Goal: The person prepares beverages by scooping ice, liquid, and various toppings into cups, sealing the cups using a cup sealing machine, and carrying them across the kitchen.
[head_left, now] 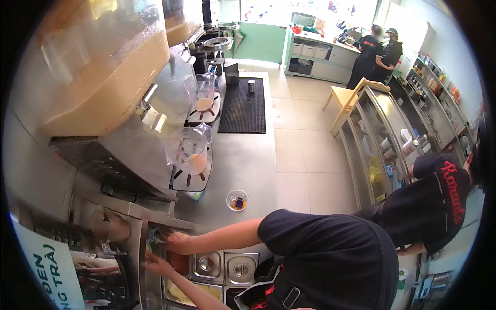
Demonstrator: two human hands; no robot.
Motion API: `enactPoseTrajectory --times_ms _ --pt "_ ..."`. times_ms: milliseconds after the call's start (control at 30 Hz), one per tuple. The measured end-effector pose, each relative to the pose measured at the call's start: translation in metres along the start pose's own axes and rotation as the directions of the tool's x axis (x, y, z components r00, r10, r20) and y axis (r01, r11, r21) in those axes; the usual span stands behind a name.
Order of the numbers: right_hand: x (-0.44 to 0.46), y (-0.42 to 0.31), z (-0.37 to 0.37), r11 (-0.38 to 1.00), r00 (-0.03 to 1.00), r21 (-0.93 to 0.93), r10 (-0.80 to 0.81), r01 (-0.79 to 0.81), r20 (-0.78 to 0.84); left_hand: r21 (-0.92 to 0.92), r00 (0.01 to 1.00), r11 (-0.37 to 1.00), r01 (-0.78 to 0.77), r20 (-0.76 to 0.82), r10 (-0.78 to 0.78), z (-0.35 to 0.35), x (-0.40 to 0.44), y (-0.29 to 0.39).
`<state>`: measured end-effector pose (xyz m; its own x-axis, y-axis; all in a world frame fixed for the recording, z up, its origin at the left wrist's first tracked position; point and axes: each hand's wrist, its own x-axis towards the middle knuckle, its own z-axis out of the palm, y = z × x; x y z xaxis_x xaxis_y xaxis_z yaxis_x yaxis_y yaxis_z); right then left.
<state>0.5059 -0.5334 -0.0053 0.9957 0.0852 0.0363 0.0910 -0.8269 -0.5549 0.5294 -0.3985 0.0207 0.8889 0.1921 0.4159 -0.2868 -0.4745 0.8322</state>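
Observation:
My right hand (177,242) reaches into the corner of a metal topping station, its fingers bent and closed around something small that I cannot make out. My left hand (156,264) is just below it, beside a small greenish, see-through item (153,235); its fingers are partly hidden. Under both hands is a pan with reddish-brown contents (178,262). Next to that pan are two lidded steel pans (207,265). A pan with pale yellow contents (178,292) lies under my left forearm. On the counter above my right arm stands a clear cup (237,200) with dark and orange bits inside.
Large drink dispensers (103,67) line the left, with clear pitchers (191,155) on drip trays. A black mat (242,106) holds a small metal shaker (251,85). A co-worker (434,201) stands at right by a glass-topped cabinet (387,124). Two people (368,54) stand far back, near a wooden chair (346,98).

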Motion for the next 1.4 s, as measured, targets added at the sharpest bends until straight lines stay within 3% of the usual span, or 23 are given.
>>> enactPoseTrajectory --times_ms 100,133,167,233,333,367,467,567,667,700,733,767,800,867,967,1033,1067,1100,1233,1300,1333,1367,1400 --pt "-0.065 -0.011 -0.065 0.943 0.959 0.179 -0.267 0.28 -0.093 -0.042 0.98 0.981 -0.19 -0.074 0.186 -0.032 -0.049 0.04" --pt "-0.099 -0.017 -0.106 0.79 0.991 0.611 -0.044 -0.045 0.13 -0.272 0.997 0.962 -0.001 0.071 0.021 -0.039 -0.078 0.055" --pt "-0.133 -0.018 -0.135 0.416 0.904 0.813 0.055 -0.407 0.424 -0.46 0.964 0.862 0.213 0.241 -0.109 -0.043 -0.107 0.071" --pt "-0.189 0.01 -0.125 0.016 0.803 0.804 -0.028 -0.595 0.595 -0.156 0.844 0.953 -0.262 0.442 0.304 -0.056 -0.155 0.103" --pt "-0.28 0.059 -0.103 -0.16 0.75 0.735 -0.072 -0.659 0.658 -0.404 0.64 0.895 -0.19 0.64 0.425 -0.045 -0.215 0.112" --pt "-0.309 0.075 -0.105 0.017 0.764 0.764 -0.01 -0.645 0.645 -0.443 0.546 0.881 -0.165 0.703 0.456 -0.042 -0.224 0.126" --pt "-0.371 0.099 -0.093 -0.362 0.721 0.679 0.027 -0.639 0.693 -0.468 0.393 0.883 -0.031 0.807 0.441 -0.039 -0.257 0.133" --pt "-0.386 0.099 -0.115 -0.315 0.713 0.697 0.083 -0.644 0.696 -0.503 0.354 0.8 0.328 0.85 0.39 -0.036 -0.291 0.123" --pt "-0.368 0.119 -0.12 -0.179 0.698 0.742 0.256 -0.646 0.669 -0.521 0.655 0.8 0.296 0.721 0.227 -0.013 -0.277 0.137" --pt "-0.367 0.123 -0.117 0.35 0.816 0.8 0.51 -0.487 0.272 -0.519 0.746 0.809 0.277 0.647 0.16 -0.011 -0.277 0.136" --pt "-0.365 0.128 -0.113 0.797 0.854 0.519 0.473 -0.309 -0.217 -0.472 0.798 0.834 0.284 0.599 0.067 -0.009 -0.276 0.134" --pt "-0.37 0.152 -0.085 0.94 0.824 0.292 0.302 -0.174 -0.48 -0.422 0.837 0.857 0.297 0.547 -0.021 -0.009 -0.275 0.131" --pt "-0.366 0.176 -0.072 0.968 0.908 0.135 0.246 -0.212 -0.339 -0.361 0.855 0.878 0.314 0.509 -0.096 -0.008 -0.277 0.124" --pt "-0.377 0.184 -0.065 0.977 0.966 -0.021 0.207 -0.213 -0.152 -0.3 0.858 0.893 0.336 0.489 -0.159 -0.004 -0.277 0.127" --pt "-0.376 0.179 -0.075 0.961 0.947 0.105 0.272 -0.257 -0.169 -0.28 0.853 0.903 0.325 0.499 -0.152 -0.003 -0.281 0.13" --pt "-0.389 0.185 -0.068 0.991 0.939 0.041 0.137 -0.131 -0.316 -0.249 0.808 0.908 0.336 0.571 -0.142 -0.002 -0.29 0.129" --pt "-0.39 0.2 -0.05 0.962 0.962 -0.043 0.266 -0.268 -0.055 -0.232 0.781 0.902 0.364 0.604 -0.16 0.003 -0.293 0.127" --pt "-0.39 0.2 -0.056 0.963 0.963 -0.045 0.262 -0.265 -0.061 -0.237 0.784 0.903 0.359 0.602 -0.154 0.008 -0.292 0.128" --pt "-0.38 0.179 -0.1 0.894 0.925 0.318 0.366 -0.317 -0.107 -0.058 0.549 0.975 0.214 0.833 -0.071 0.031 -0.285 0.14" --pt "-0.363 0.166 -0.141 0.672 0.936 0.679 0.348 -0.296 0.063 -0.243 0.505 0.962 0.126 0.85 0.149 0.052 -0.274 0.166" --pt "-0.353 0.168 -0.149 0.347 0.933 0.877 0.258 -0.333 0.252 -0.25 0.513 0.961 0.117 0.844 0.157 0.063 -0.268 0.174" --pt "-0.346 0.171 -0.15 0.356 0.937 0.877 0.251 -0.323 0.243 -0.339 0.474 0.913 0.229 0.858 0.199 0.076 -0.26 0.182" --pt "-0.338 0.175 -0.149 0.106 0.94 0.944 0.177 -0.314 0.293 -0.414 0.437 0.845 0.34 0.865 0.248 0.087 -0.251 0.185"
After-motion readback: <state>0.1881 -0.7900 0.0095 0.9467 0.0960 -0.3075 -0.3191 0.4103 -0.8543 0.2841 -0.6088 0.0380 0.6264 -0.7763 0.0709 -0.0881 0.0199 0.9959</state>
